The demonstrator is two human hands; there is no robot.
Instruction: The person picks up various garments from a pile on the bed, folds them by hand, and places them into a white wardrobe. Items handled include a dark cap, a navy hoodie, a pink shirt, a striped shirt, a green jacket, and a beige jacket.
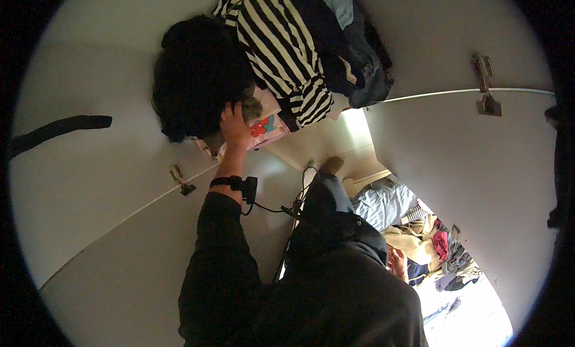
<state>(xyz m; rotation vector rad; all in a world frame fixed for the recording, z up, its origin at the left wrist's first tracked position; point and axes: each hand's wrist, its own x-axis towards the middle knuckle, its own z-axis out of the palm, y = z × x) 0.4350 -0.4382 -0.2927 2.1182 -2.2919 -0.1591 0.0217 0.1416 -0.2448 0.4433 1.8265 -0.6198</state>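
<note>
My left hand (236,126) rests with its fingers spread on the side of a black fluffy garment (197,77). Beside the fingers lies a pale pink garment (272,105) with a red and teal print, partly covered by the fluffy one. A black-and-white striped garment (278,46) hangs over the pile to the right, next to dark and denim clothing (368,64). My right hand (398,262) shows only in part at my right side, near a heap of mixed clothes (413,239); its fingers are mostly hidden by my dark top.
Grey cabinet panels stand on both sides, with a metal hinge on the left (182,181) and another hinge on the right (485,84). A black cable (269,210) runs from the device on my left wrist (249,190) past my leg. My foot (331,165) is ahead.
</note>
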